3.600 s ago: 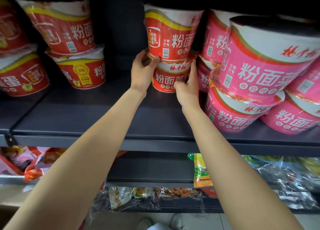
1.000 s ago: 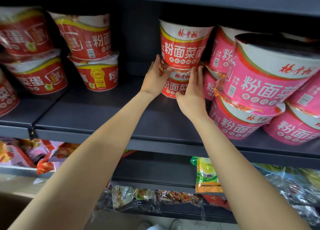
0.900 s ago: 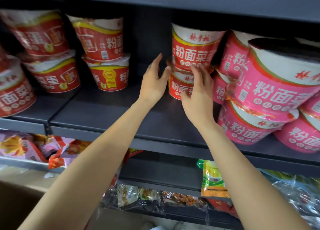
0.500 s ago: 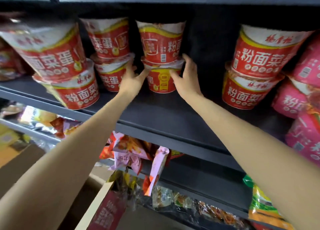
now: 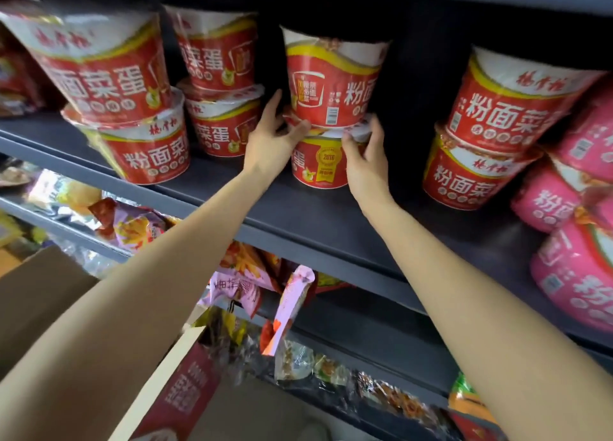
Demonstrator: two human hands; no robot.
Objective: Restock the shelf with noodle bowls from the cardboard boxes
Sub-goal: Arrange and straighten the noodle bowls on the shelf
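On the dark grey metal shelf (image 5: pixel 298 208) stands a two-high stack of tapered round noodle bowls wrapped in glossy, crinkled film: the lower red bowl (image 5: pixel 318 167) carries a gold seal and a foil-like lid rim, and the upper red bowl (image 5: pixel 331 79), white-topped with a yellow wave band, sits on that lid. The left hand (image 5: pixel 268 139) reaches in from the near left, arm extended, thumb lying across the seam between the two bowls and fingers stretched up along the left side of the upper one, so it grasps the stack at the join. The right hand (image 5: pixel 365 158) comes from the near right, palm against the lower bowl's right side, fingers curled around its lid rim. To the left stand two more red stacks (image 5: pixel 219 85), and a bigger, blurred near-left stack (image 5: pixel 116 85). To the right is another red stack (image 5: pixel 491 132), then pink bowls (image 5: pixel 574 241) at the far right edge. Below, the lower shelves hold shiny plastic snack packets (image 5: pixel 252 281). At near left, the plain brown flaps of a cardboard box (image 5: pixel 43 294) stand open.
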